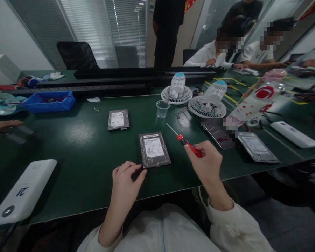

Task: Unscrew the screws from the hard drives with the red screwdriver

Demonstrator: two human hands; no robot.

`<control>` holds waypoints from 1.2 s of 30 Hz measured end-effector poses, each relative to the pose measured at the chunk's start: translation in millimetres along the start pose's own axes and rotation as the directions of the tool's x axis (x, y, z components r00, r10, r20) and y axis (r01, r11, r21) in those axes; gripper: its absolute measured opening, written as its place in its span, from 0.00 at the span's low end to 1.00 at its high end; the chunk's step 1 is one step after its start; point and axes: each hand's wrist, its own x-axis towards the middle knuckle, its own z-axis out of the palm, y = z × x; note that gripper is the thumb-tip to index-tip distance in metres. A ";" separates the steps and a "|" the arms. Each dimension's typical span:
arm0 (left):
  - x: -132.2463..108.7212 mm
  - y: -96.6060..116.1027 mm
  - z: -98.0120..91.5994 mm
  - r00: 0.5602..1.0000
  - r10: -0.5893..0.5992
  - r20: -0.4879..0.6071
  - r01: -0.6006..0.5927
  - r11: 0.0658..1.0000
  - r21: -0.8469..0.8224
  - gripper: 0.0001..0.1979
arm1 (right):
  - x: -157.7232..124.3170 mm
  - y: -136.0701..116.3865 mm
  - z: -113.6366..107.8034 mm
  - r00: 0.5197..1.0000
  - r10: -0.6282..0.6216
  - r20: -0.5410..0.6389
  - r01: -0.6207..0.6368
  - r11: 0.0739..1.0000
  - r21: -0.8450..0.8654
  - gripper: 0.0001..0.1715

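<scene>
A hard drive (pixel 154 149) with a white label lies flat on the green table in front of me. My left hand (pixel 127 178) is closed at its near left corner, thumb and index fingertip meeting there at the edge. My right hand (pixel 207 159) grips the red and black handle of a screwdriver (pixel 185 141). Its thin shaft points up and to the left, with the tip past the drive's right side and apart from it. Farther back lies a second hard drive (pixel 118 119). A small screw-like piece (pixel 96 110) rests to its left.
A clear plastic cup (pixel 162 109) stands before two white fan parts (pixel 177 92). At right are a bottle (pixel 257 98), another hard drive (pixel 258 147) and a white power bank (pixel 294 134). A second power bank (pixel 23 192) and a blue bin (pixel 48 102) are at left. Other people are nearby.
</scene>
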 end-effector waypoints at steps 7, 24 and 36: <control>-0.4 -0.5 1.5 1.000 0.006 -0.007 -0.006 1.000 0.016 0.07 | -24.4 0.3 5.3 0.997 0.008 0.079 0.003 0.991 -0.132 0.16; -0.9 -2.5 1.8 1.000 0.009 -0.011 -0.009 1.000 -0.011 0.07 | 70.9 33.7 -4.8 0.902 0.006 0.432 0.102 0.969 -0.225 0.15; 0.3 0.5 2.3 1.000 -0.022 -0.011 0.022 1.000 0.007 0.08 | 191.0 77.1 95.9 0.674 0.014 0.738 0.368 0.860 -0.352 0.23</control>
